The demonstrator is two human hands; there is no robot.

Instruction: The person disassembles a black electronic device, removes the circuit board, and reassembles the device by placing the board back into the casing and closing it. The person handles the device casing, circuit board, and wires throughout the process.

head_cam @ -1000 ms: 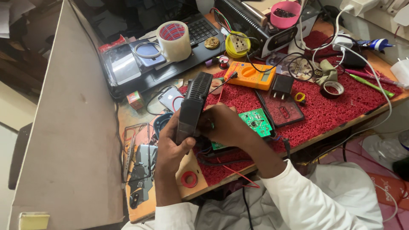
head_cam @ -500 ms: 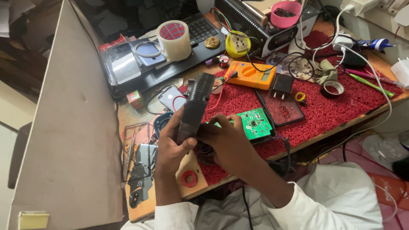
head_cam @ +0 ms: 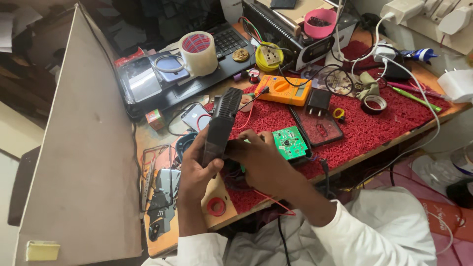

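Left hand (head_cam: 197,170) and right hand (head_cam: 263,160) hide the black casing's (head_cam: 220,123) lower end.

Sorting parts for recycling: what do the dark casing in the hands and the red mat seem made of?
Dark casing: likely moulded plastic, matt black, with ribbed vent slots at its top. Red mat: looks like looped vinyl or rubber, coarse and grainy; exact material unclear.

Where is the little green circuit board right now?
In the head view, the green circuit board lies on the red mat, just right of the right hand and beside a dark flat panel.
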